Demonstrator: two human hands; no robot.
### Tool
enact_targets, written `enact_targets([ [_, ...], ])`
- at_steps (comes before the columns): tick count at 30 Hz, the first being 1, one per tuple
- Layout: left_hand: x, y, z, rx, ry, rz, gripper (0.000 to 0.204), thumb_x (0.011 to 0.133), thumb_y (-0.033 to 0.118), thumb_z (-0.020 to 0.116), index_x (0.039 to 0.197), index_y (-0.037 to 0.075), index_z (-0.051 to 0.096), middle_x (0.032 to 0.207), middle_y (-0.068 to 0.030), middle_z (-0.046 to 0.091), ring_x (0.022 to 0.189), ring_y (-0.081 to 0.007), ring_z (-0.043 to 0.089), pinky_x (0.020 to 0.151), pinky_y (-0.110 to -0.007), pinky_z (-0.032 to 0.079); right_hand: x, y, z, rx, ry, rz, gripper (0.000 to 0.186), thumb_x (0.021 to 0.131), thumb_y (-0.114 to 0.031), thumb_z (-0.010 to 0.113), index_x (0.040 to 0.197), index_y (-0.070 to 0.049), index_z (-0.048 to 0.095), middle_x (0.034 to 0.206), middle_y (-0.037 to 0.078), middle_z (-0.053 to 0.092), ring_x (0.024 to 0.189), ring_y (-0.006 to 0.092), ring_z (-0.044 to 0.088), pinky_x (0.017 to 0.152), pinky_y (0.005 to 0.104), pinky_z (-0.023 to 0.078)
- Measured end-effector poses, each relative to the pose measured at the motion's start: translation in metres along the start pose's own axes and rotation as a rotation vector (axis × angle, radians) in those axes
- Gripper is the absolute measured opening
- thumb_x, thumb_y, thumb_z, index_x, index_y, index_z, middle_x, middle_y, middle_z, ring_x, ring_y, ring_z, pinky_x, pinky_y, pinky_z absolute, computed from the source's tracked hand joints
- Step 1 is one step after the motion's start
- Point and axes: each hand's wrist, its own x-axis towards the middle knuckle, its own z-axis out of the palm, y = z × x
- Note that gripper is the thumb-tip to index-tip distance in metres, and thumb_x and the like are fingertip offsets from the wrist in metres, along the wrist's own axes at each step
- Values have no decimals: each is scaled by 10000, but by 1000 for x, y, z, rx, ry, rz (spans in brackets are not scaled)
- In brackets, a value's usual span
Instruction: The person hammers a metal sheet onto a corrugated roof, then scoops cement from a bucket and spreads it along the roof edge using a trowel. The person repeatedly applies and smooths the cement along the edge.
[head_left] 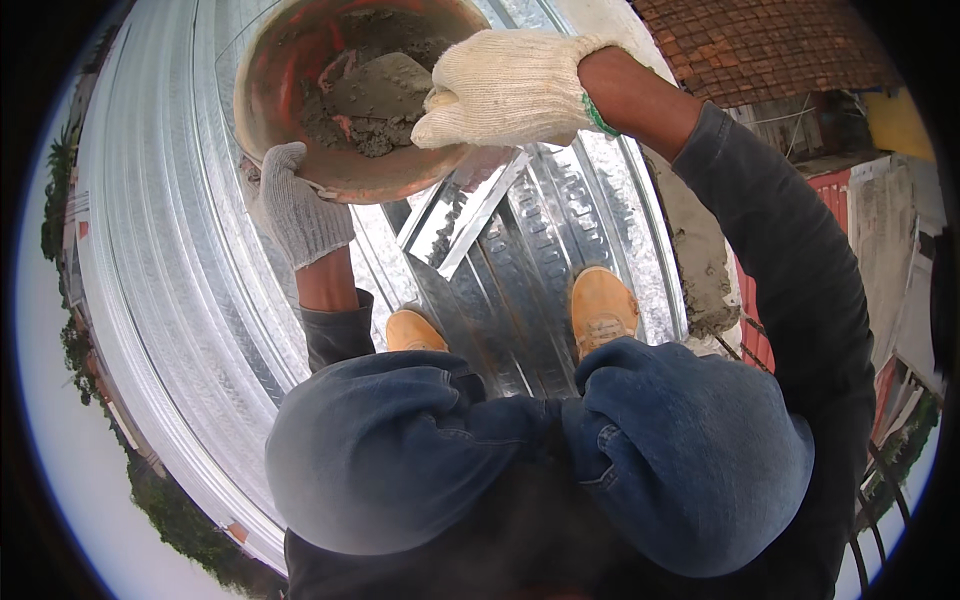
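Orange-red and round, a mortar-smeared bucket (pixel 400 182) is gripped at its lower-left rim by the left hand (pixel 298 208), in a grey-white knitted glove (pixel 318 240). Grey mortar (pixel 375 125) is held inside. Over the bucket's right side, the cream-gloved right hand (pixel 510 88) is bent inward; whether anything is pinched cannot be told. Below the bucket, tan shoes (pixel 603 302) are planted on silvery ribbed metal sheeting (pixel 190 250).
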Motion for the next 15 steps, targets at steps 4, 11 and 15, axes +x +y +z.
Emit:
enact_targets([
  [4, 23, 28, -110, 30, 253, -65, 506, 875, 13, 658, 1357, -140, 657, 1289, -243, 728, 1156, -394, 769, 1062, -517, 648, 19, -10, -40, 280, 101, -281, 722, 1164, -623, 504, 1016, -4, 846, 939, 193, 814, 823, 320, 757, 810, 460, 593],
  [11, 10, 6, -290, 40, 487, -140, 511, 906, 44, 650, 1373, -164, 637, 1348, -254, 711, 1211, -407, 745, 1130, -547, 610, 77, 64, 103, 88, 459, -86, 494, 1148, -457, 640, 1436, -69, 745, 1365, 196, 773, 1178, 334, 780, 1008, 457, 638],
  [15, -1, -9, -387, 131, 539, -176, 536, 921, 38, 650, 1420, -155, 615, 1379, -258, 694, 1246, -405, 731, 1126, -545, 609, 104, 44, 174, -27, 408, -273, 370, 1067, -322, 732, 1348, -84, 770, 1259, 138, 786, 1232, 310, 742, 1077, 470, 589],
])
